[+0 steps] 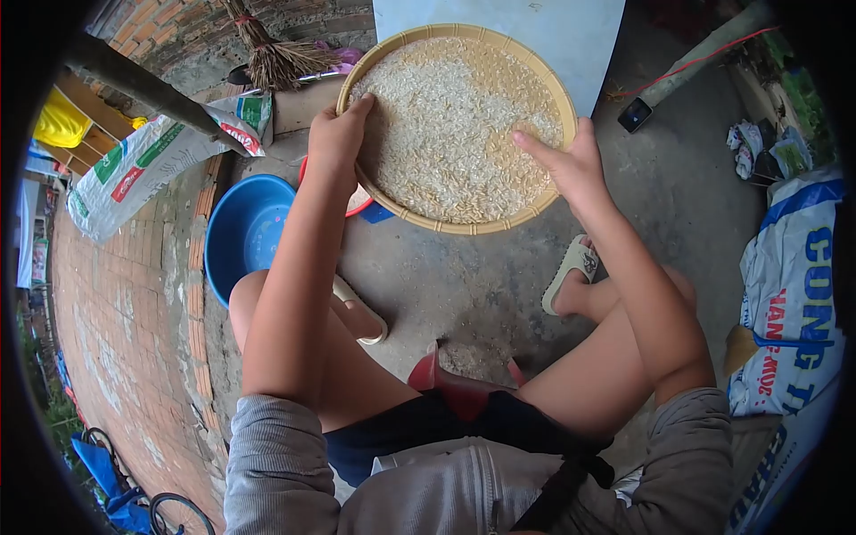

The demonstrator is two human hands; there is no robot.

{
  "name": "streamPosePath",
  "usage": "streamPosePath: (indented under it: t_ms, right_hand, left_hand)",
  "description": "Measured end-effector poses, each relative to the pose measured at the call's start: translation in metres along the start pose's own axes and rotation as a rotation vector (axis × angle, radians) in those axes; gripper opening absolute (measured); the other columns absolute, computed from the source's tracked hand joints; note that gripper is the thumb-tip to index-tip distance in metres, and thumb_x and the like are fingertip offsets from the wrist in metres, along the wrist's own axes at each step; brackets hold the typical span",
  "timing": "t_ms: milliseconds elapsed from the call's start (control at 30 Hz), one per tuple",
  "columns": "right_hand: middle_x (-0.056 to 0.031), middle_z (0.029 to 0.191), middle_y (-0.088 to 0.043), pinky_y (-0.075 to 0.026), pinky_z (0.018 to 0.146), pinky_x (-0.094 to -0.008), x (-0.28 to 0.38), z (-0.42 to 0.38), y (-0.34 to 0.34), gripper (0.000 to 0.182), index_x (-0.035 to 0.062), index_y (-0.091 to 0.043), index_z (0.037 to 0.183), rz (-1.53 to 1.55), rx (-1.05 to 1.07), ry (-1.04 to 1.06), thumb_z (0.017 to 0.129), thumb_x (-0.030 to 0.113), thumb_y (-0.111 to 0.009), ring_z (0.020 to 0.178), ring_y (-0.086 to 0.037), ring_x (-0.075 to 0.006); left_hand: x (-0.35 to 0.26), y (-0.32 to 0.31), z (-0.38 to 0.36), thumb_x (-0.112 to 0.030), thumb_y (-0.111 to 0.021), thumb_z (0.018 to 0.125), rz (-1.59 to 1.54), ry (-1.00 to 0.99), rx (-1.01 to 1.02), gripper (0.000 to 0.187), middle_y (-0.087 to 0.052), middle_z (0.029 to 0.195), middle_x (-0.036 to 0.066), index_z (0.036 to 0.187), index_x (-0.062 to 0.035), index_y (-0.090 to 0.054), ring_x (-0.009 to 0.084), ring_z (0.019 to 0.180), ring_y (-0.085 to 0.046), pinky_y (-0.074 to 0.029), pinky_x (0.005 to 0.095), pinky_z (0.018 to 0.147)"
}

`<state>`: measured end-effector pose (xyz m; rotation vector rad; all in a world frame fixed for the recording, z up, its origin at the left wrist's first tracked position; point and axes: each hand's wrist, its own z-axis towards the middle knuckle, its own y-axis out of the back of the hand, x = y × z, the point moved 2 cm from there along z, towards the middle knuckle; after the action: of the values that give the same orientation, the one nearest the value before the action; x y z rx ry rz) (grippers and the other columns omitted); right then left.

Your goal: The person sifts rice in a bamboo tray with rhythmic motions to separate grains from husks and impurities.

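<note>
A round tan winnowing tray (479,226) is held up in front of me, above the floor. Across it lie pale rice grains (437,125), with browner unhusked-looking grains toward the far right and near edges. My left hand (339,134) grips the left rim, its thumb over the edge and its fingers hidden underneath. On the right rim my right hand (571,165) is closed, the thumb reaching inside over the grains. Below the tray's left side, a red-rimmed container (359,203) with pale contents is partly hidden by my left forearm.
A blue basin (234,234) stands on the floor to the left. Beyond it lies a printed sack (134,174) by a wooden pole (152,89). A straw broom (276,62) leans at the back. Large white sacks (794,294) stand at right, near a small black device (635,115).
</note>
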<state>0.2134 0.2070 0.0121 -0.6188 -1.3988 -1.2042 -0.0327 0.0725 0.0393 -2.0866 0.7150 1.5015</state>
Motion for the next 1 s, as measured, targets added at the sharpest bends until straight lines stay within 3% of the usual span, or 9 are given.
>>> streamPosePath:
  t_ms: [133, 200, 267, 400, 600, 733, 800, 867, 1000]
  right_hand:
    - [-0.0138, 0.091, -0.061, -0.052, 0.066, -0.0295, -0.005, 0.033, 0.025, 0.042, -0.0047, -0.048, 0.097, 0.193, 0.038, -0.147, 0.077, 0.019, -0.076, 0.078, -0.063, -0.0169]
    - [-0.0125, 0.087, -0.062, -0.052, 0.064, -0.0295, -0.012, 0.038, 0.028, 0.036, -0.0044, -0.051, 0.094, 0.096, 0.045, -0.134, 0.078, 0.018, -0.075, 0.074, -0.063, -0.0166]
    - [-0.0133, 0.09, -0.061, -0.052, 0.066, -0.0295, -0.017, 0.032, 0.022, 0.042, -0.0048, -0.049, 0.098, 0.121, 0.032, -0.177, 0.077, 0.02, -0.076, 0.077, -0.063, -0.0168]
    - [-0.0149, 0.096, -0.06, -0.052, 0.072, -0.0296, -0.008, 0.002, 0.001, 0.055, -0.0049, -0.045, 0.104, 0.047, 0.065, -0.022, 0.073, 0.024, -0.079, 0.085, -0.062, -0.0177]
    - [-0.0111, 0.09, -0.062, -0.052, 0.064, -0.0272, -0.014, 0.029, 0.031, 0.039, -0.003, -0.051, 0.1, 0.168, 0.044, -0.147, 0.082, 0.025, -0.071, 0.074, -0.063, -0.0143]
    - [-0.0109, 0.089, -0.061, -0.051, 0.068, -0.0278, -0.014, 0.013, 0.014, 0.042, -0.0027, -0.05, 0.1, 0.093, 0.009, -0.142, 0.08, 0.027, -0.073, 0.078, -0.062, -0.0152]
    - [-0.0117, 0.091, -0.061, -0.051, 0.07, -0.0284, -0.007, -0.002, 0.003, 0.046, -0.0028, -0.049, 0.102, 0.04, -0.035, -0.03, 0.078, 0.027, -0.075, 0.08, -0.062, -0.0162]
    - [-0.0125, 0.092, -0.06, -0.052, 0.07, -0.0284, 0.003, -0.001, 0.007, 0.05, -0.0029, -0.048, 0.103, 0.093, -0.019, -0.028, 0.076, 0.027, -0.077, 0.08, -0.062, -0.0168]
    - [-0.011, 0.09, -0.061, -0.051, 0.065, -0.028, -0.005, 0.028, 0.029, 0.042, -0.0022, -0.05, 0.099, 0.179, -0.021, -0.103, 0.08, 0.028, -0.073, 0.077, -0.061, -0.0138]
  left_hand:
    - [0.029, -0.026, -0.028, -0.009, -0.07, 0.077, 0.04, -0.208, -0.006, 0.034, -0.065, 0.09, 0.013, 0.104, 0.0058, -0.057, 0.0177, 0.074, -0.064, -0.052, 0.0279, 0.067]
    - [0.038, -0.032, -0.033, -0.008, -0.071, 0.076, 0.031, -0.171, 0.054, 0.036, -0.065, 0.093, 0.013, 0.106, 0.0055, -0.056, 0.0185, 0.077, -0.064, -0.052, 0.0291, 0.069]
    - [0.027, -0.025, -0.024, -0.012, -0.071, 0.078, 0.04, -0.118, 0.058, 0.031, -0.066, 0.091, 0.01, 0.103, 0.0015, -0.06, 0.0155, 0.075, -0.065, -0.053, 0.0275, 0.067]
    - [0.005, -0.002, -0.005, -0.015, -0.066, 0.083, 0.003, 0.044, 0.015, 0.02, -0.065, 0.081, 0.009, 0.096, -0.0001, -0.061, 0.0156, 0.065, -0.063, -0.053, 0.0289, 0.058]
    - [0.026, -0.033, -0.048, -0.006, -0.074, 0.075, 0.068, -0.21, 0.054, 0.041, -0.065, 0.096, 0.011, 0.11, 0.0031, -0.054, 0.0161, 0.082, -0.065, -0.053, 0.0281, 0.071]
    - [0.008, -0.019, -0.024, -0.013, -0.067, 0.082, 0.043, -0.067, 0.048, 0.025, -0.065, 0.085, 0.008, 0.102, -0.0008, -0.059, 0.0152, 0.07, -0.064, -0.053, 0.0286, 0.064]
    - [-0.005, -0.01, -0.017, -0.015, -0.061, 0.086, -0.061, 0.031, 0.029, 0.018, -0.065, 0.082, 0.007, 0.099, -0.0022, -0.061, 0.0152, 0.064, -0.063, -0.053, 0.0287, 0.059]
    - [-0.009, -0.01, -0.02, -0.016, -0.063, 0.085, -0.073, 0.002, 0.045, 0.02, -0.065, 0.082, 0.007, 0.1, -0.0021, -0.061, 0.0143, 0.065, -0.062, -0.052, 0.0283, 0.059]
    - [0.006, -0.033, -0.043, -0.01, -0.068, 0.08, 0.035, -0.287, 0.028, 0.033, -0.065, 0.094, 0.012, 0.108, 0.0039, -0.057, 0.0165, 0.08, -0.063, -0.051, 0.0287, 0.073]
